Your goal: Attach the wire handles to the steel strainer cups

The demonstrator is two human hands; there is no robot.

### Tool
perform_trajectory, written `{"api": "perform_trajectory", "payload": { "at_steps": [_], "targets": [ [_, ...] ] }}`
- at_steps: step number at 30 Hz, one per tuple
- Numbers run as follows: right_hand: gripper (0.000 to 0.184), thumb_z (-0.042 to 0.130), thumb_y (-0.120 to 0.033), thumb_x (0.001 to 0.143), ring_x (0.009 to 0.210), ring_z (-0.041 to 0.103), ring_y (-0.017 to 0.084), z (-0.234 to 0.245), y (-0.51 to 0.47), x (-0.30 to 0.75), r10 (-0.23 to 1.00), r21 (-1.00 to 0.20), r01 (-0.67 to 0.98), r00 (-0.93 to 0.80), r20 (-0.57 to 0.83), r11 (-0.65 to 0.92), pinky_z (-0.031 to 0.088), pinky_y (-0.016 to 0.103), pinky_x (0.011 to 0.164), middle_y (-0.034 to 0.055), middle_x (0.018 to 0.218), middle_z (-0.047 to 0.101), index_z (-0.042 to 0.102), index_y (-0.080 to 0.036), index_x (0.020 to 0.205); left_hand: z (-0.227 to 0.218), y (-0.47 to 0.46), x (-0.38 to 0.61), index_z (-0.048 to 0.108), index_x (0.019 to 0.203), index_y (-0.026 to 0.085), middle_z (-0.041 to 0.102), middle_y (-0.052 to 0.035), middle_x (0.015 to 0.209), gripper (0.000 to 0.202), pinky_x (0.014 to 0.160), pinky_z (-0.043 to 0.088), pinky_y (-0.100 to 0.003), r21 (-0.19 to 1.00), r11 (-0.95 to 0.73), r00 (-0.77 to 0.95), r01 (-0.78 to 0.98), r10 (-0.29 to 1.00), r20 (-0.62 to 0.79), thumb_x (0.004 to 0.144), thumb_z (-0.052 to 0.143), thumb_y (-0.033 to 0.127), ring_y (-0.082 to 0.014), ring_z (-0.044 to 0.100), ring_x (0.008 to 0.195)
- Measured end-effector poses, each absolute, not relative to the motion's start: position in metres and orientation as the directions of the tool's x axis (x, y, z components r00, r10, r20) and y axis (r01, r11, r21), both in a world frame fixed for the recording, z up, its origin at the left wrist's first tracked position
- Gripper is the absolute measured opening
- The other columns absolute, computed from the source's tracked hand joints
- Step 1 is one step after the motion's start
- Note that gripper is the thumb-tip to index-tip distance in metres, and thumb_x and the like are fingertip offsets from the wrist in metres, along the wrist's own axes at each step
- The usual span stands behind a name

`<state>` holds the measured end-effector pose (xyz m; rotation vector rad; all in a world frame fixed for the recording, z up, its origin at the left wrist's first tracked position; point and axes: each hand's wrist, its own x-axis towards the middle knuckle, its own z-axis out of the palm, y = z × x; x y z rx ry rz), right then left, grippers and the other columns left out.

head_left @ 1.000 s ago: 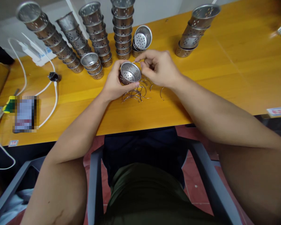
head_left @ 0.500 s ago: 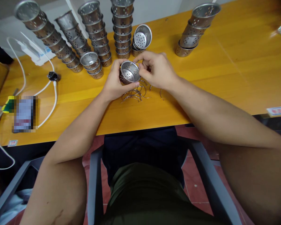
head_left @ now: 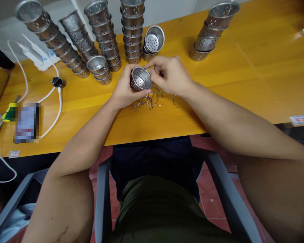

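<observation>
My left hand [head_left: 125,87] is wrapped round a small perforated metal cup [head_left: 141,79], tilted so that its holed inside faces me. At the cup's right rim, my right hand [head_left: 168,74] is closed in a pinch. A thin wire [head_left: 142,71] shows at the far rim by those fingertips, though the fingers hide most of it. Below the cup, several loose curved metal wires [head_left: 149,101] lie in a small heap on the yellow table. One more curved wire [head_left: 175,101] rests apart, under my right wrist.
Tall stacks of similar cups [head_left: 133,40] stand along the back left, with short stacks [head_left: 100,72] in front and beside them. Another stack [head_left: 205,42] is at the back right. A phone [head_left: 26,123], white cables [head_left: 59,111] and a power strip [head_left: 36,59] occupy the left side.
The cup has shifted very slightly to the right in my left hand. The wire at its rim sits a little lower inside the opening. My right hand keeps its pinch.
</observation>
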<state>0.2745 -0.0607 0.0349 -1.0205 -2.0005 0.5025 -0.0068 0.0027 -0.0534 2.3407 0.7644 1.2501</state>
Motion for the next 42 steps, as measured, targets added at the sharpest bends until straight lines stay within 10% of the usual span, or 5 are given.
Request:
{"api": "perform_trajectory", "payload": {
  "at_steps": [25, 36, 42],
  "targets": [
    [0.033, 0.092, -0.066, 0.121, 0.086, 0.079, 0.034, 0.031, -0.055, 0.278, 0.8, -0.704, 0.384, -0.355, 0.484, 0.597, 0.068, 0.046, 0.076, 0.0048, 0.088, 0.081, 0.09, -0.033, 0.122, -0.047, -0.004, -0.007, 0.065, 0.169, 0.031, 0.079, -0.0123, 0.153, 0.096, 0.136, 0.069, -0.062, 0.539, -0.794, 0.485, 0.281, 0.602, 0.634, 0.097, 0.114, 0.071, -0.0431, 0.083, 0.144],
    [0.03, 0.094, -0.058, 0.119, 0.079, 0.067, 0.033, 0.026, -0.062, 0.26, 0.835, -0.742, 0.385, -0.28, 0.474, 0.549, 0.065, 0.047, 0.08, -0.0003, 0.078, 0.062, 0.075, -0.035, 0.122, -0.054, 0.002, -0.005, 0.053, 0.18, 0.038, 0.069, -0.0132, 0.164, 0.126, 0.138, 0.065, -0.067, 0.47, -0.839, 0.524, 0.275, 0.54, 0.658, 0.089, 0.11, 0.103, -0.0476, 0.077, 0.152],
    [0.036, 0.095, -0.061, 0.117, 0.077, 0.067, 0.03, 0.025, -0.058, 0.255, 0.84, -0.765, 0.35, -0.269, 0.471, 0.541, 0.065, 0.047, 0.077, 0.0005, 0.079, 0.063, 0.073, -0.033, 0.111, -0.049, -0.005, -0.003, 0.059, 0.173, 0.036, 0.072, -0.0123, 0.157, 0.109, 0.135, 0.065, -0.064, 0.491, -0.82, 0.51, 0.294, 0.569, 0.645, 0.1, 0.094, 0.109, -0.0436, 0.078, 0.146]
  ]
}}
